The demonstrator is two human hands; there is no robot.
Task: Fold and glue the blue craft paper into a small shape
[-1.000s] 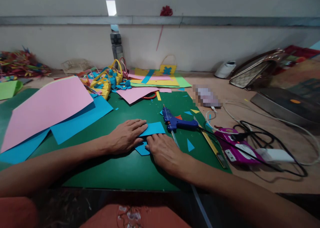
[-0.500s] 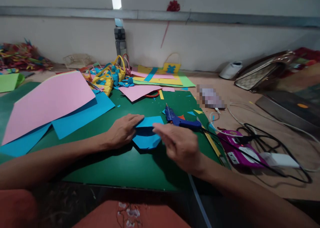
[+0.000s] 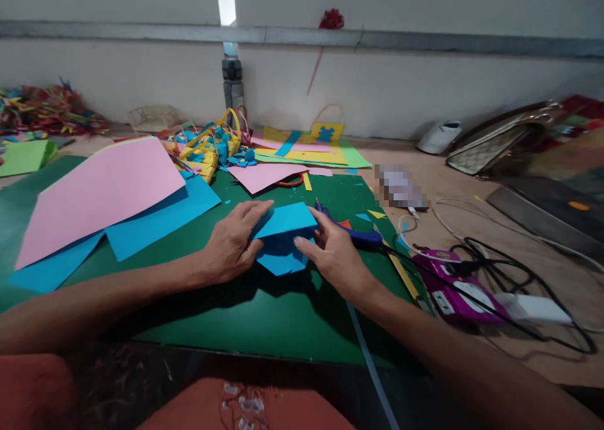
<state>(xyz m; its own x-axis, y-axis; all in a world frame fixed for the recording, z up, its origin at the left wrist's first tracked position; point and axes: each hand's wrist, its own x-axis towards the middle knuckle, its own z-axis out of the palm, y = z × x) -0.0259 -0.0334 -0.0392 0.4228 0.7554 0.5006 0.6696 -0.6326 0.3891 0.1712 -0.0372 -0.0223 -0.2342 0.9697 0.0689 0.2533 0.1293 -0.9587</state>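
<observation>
A folded piece of blue paper [image 3: 285, 219] is held between my two hands over the green mat [image 3: 207, 320]. My left hand [image 3: 236, 241] grips its left end, thumb in front and fingers behind. At the right end, my right hand [image 3: 333, 247] holds the paper with the thumb low in front and the fingers behind the edge. A crease divides the paper into a raised upper panel and a shaded lower flap with angled corners. Just beyond my right hand lies a blue glue gun [image 3: 363, 236], partly covered by that hand.
Large pink sheets [image 3: 106, 194] and blue sheets [image 3: 158, 219] lie left. Behind are small yellow woven baskets [image 3: 205, 159] and red-handled scissors [image 3: 290, 180]. A yellow cutter [image 3: 403, 272], a purple power strip [image 3: 457, 285] and tangled cables lie right.
My right hand has shifted from above the paper to its right end and now grips it. The paper has been lifted and tilted, its upper panel raised. My left thumb has come round to the front.
</observation>
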